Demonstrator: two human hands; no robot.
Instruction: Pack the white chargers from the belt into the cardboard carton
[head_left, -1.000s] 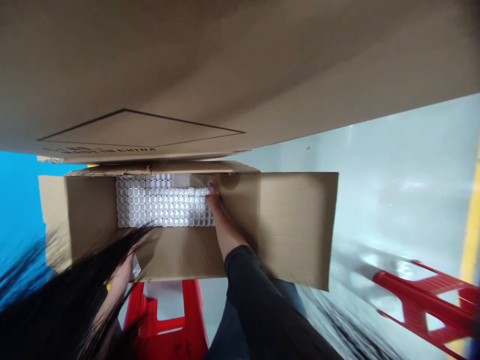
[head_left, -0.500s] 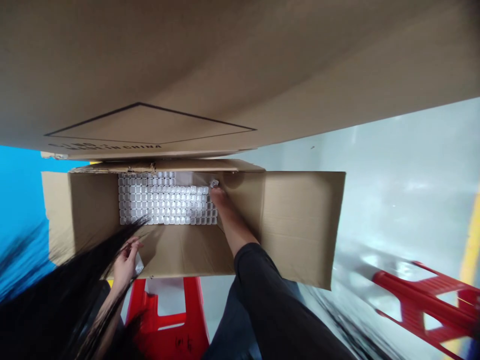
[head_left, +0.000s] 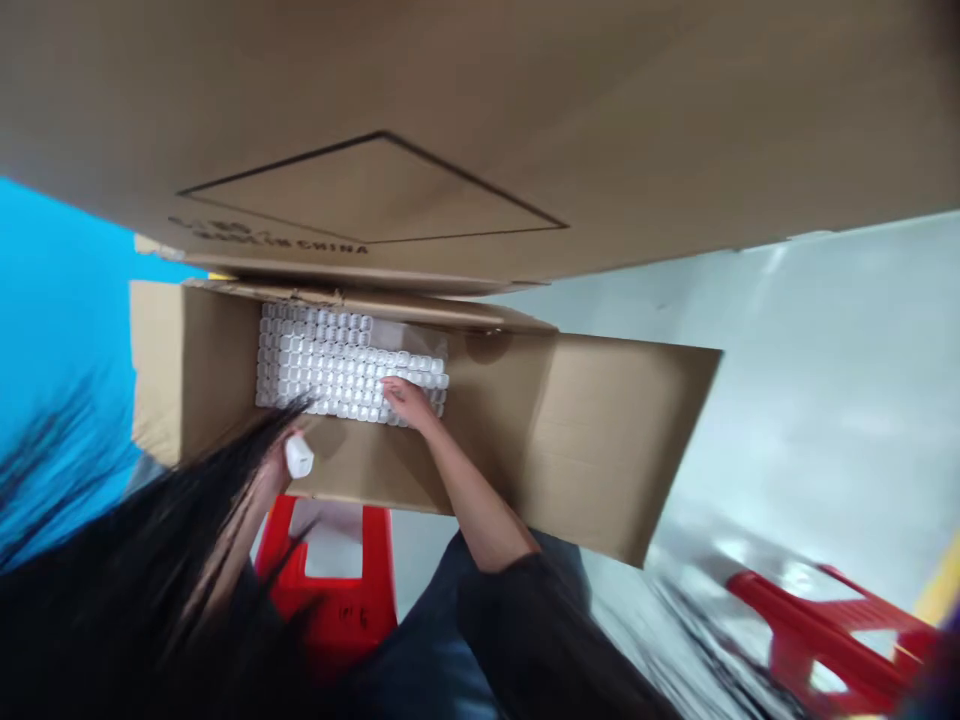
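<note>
An open cardboard box [head_left: 367, 465] holds tight rows of small white plastic pieces [head_left: 322, 365] with rounded corners. Over the right part of these rows is my right hand [head_left: 409, 400], fingers stretched forward and slightly bent, with nothing visible in them. Its fingertips touch or hover just above the pieces; I cannot tell which. At the box's near left side, my left hand [head_left: 279, 455] is closed around a white rectangular plastic piece [head_left: 299, 457]. Dark hair partly covers that hand and forearm.
A large printed cardboard panel [head_left: 465, 120] spans the top of the view, just beyond the box. One flap [head_left: 622, 430] spreads out on the right. A red plastic stool [head_left: 337, 590] stands below the box, and another red stool [head_left: 832, 640] lies at the lower right.
My right hand has left the far right end of the rows and moved nearer and left; the white piece at its fingertips is no longer in it. The left hand's piece shows more fully. The view has shifted.
</note>
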